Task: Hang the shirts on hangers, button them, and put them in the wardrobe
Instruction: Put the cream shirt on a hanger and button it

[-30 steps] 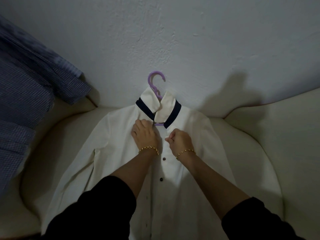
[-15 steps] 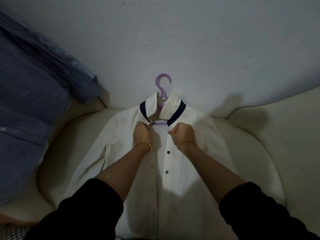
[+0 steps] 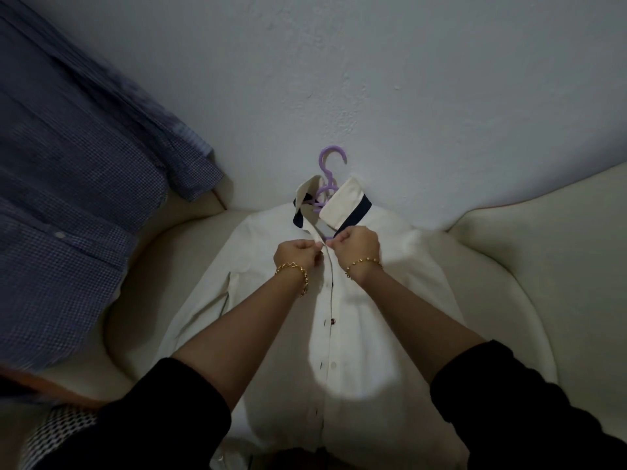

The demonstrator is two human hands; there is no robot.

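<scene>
A blue checked shirt (image 3: 68,198) drapes over the seat's left side. To its right, a white shirt (image 3: 373,334) with a navy-banded collar lies front up on a cream armchair (image 3: 526,266). It is on a purple hanger (image 3: 330,164) whose hook points away, toward the wall. The left hand (image 3: 295,254) and right hand (image 3: 358,244) meet just below the collar, each with fingers curled, pinching one edge of the front opening — knuckles almost touching. The button line runs from the hands straight back toward the person, so the next buttons probably lie nearer the body — equally close to both hands.
</scene>
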